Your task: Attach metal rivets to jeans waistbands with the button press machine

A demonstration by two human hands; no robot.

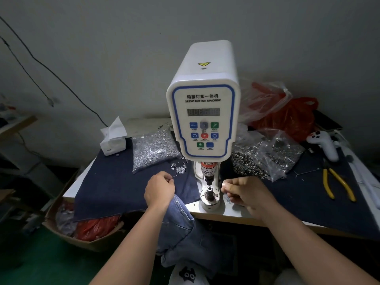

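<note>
head view: white button press machine (203, 112) stands at the centre of the table (230, 212), its lower die (209, 194) at 6 o'clock of the control panel. left hand (159, 189) sits at 9 o'clock of the die, fingers curled into a loose fist with thumb and forefinger tips pressed together; whether a rivet sits between them cannot be told. it lies on the dark cloth (111, 190) just above the blue jeans (181, 219), which hang off the table's front edge at 7 o'clock of the die, under the left wrist. right hand (244, 194) is at 3 o'clock of the die, just beside it, fingers curled and tips pinched together near the die; what they pinch is too small to tell. loose clear pieces (178, 167) lie scattered at 12 o'clock of the left hand, below a clear bag of them (153, 149). bag of metal rivets (265, 159) lies at 1 o'clock of the right hand. yellow pliers (337, 186) lie at 3 o'clock, well apart. tissue box (113, 140) sits at 10 o'clock of the machine.
</note>
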